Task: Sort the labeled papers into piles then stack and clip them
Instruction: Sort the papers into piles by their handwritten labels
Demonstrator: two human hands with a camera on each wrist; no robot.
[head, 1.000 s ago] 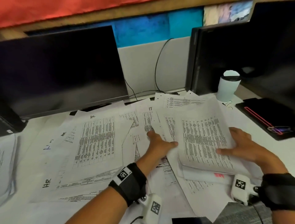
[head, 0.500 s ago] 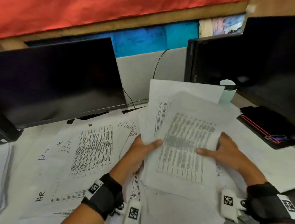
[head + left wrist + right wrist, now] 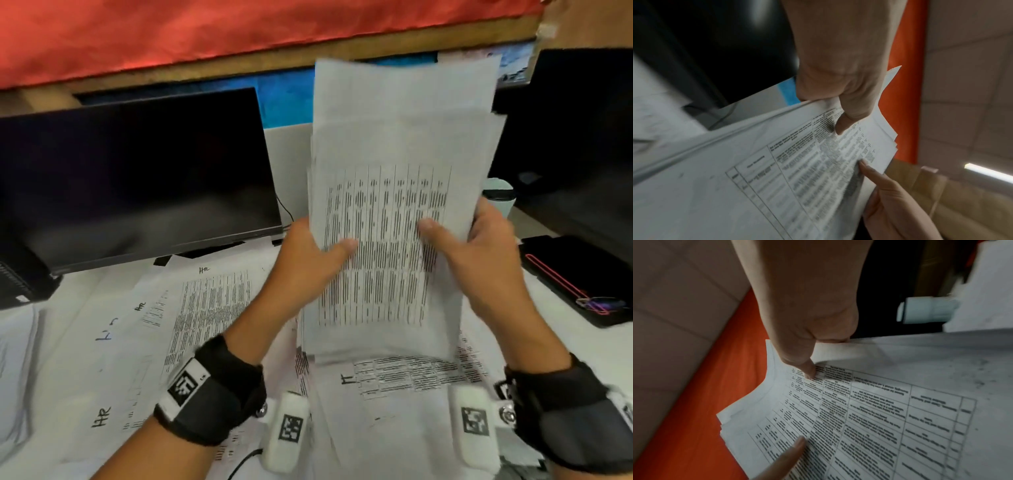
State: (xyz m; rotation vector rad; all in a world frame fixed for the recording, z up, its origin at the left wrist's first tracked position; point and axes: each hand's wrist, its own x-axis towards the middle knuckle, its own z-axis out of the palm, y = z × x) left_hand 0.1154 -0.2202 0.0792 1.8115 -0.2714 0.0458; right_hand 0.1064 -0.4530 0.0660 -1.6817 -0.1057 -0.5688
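Both hands hold one sheaf of printed papers (image 3: 394,219) upright, lifted above the desk (image 3: 68,342) and just right of the dark monitor (image 3: 137,178). Left hand (image 3: 308,260) grips the sheaf's left edge, thumb across the printed table on the front, fingers behind and hidden. Right hand (image 3: 479,253) grips the right edge the same way, thumb on the front, fingers wrapped behind. Sheet edges are uneven at the top, not squared. Bottom edge of the sheaf hangs just over loose sheets on the desk; cannot tell if it touches. One loose sheet marked "IT" (image 3: 394,377) lies directly below the sheaf. Sheets marked "HR" (image 3: 212,308) lie spread in front of the monitor, below its lower edge. Pale cup (image 3: 500,195) peeks out behind the right hand, well right of the monitor. Black tray (image 3: 582,274) with a red line sits further right.
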